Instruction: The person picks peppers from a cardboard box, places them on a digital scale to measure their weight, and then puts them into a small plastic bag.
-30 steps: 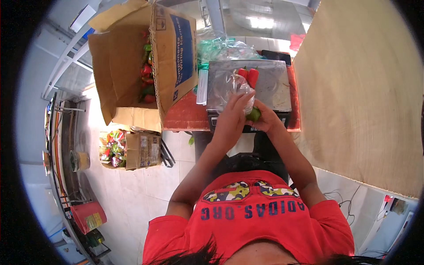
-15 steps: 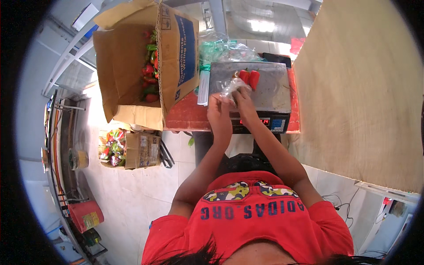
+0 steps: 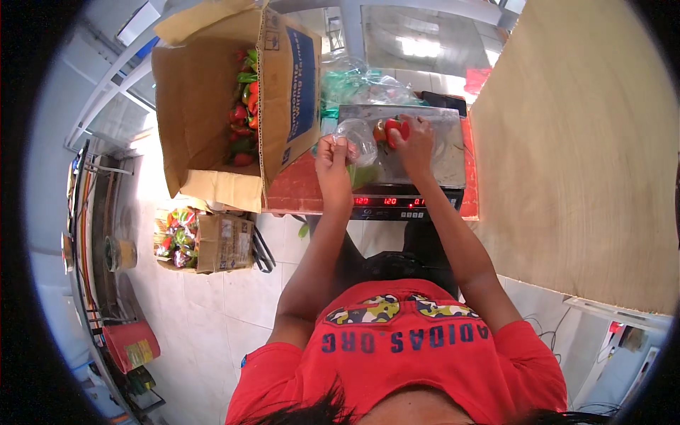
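My left hand (image 3: 333, 154) pinches the rim of a clear plastic bag (image 3: 360, 139), held up over the left side of a weighing scale's metal platform (image 3: 448, 157). The fingers of my right hand (image 3: 418, 145) are closed round a red pepper (image 3: 398, 130) on that platform. Just left of it lies another pepper, brownish red (image 3: 380, 132). Below the bag shows a green patch (image 3: 365, 175) that I cannot make out. Red digits glow on the scale's front panel (image 3: 389, 202), facing me.
A tall cardboard box (image 3: 289, 127) lies on its side at left, with loose peppers (image 3: 244, 117) inside. Behind the scale are crumpled clear bags (image 3: 368, 88) and a dark phone (image 3: 453, 104). A wooden board (image 3: 581, 156) stands right. A smaller box (image 3: 225, 242) of bagged peppers sits on the floor.
My hands have moved apart. The left has drawn the bag to the left and its mouth has spread. My right hand has left the bag and closed on a red pepper.
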Demonstrator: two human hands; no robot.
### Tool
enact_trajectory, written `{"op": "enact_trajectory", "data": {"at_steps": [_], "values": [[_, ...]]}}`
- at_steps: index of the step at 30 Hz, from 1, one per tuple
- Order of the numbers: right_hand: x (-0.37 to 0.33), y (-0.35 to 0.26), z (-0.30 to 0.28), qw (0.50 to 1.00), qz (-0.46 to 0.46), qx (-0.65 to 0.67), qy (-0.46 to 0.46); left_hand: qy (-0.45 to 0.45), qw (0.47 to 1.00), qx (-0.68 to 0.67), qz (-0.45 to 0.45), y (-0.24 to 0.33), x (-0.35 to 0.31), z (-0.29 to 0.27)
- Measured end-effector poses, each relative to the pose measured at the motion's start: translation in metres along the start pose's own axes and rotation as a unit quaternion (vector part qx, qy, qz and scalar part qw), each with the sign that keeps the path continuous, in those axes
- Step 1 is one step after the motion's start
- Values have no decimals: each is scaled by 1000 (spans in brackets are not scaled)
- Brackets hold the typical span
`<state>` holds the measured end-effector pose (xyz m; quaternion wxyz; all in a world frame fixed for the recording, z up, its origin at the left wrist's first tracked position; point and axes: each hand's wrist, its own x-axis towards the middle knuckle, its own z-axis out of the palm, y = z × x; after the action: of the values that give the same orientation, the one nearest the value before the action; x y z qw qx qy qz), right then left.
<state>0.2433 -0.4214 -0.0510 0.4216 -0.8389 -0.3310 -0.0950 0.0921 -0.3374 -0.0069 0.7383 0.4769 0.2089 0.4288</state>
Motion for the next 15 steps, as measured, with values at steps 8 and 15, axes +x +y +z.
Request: {"op": "enact_trajectory", "data": {"at_steps": [8, 15], "values": [[13, 13, 70, 967, 9, -237, -88, 1, 999, 38, -5, 27, -6, 14], [7, 2, 67, 965, 3, -238, -109, -28, 999, 36, -9, 21, -2, 8]]}}
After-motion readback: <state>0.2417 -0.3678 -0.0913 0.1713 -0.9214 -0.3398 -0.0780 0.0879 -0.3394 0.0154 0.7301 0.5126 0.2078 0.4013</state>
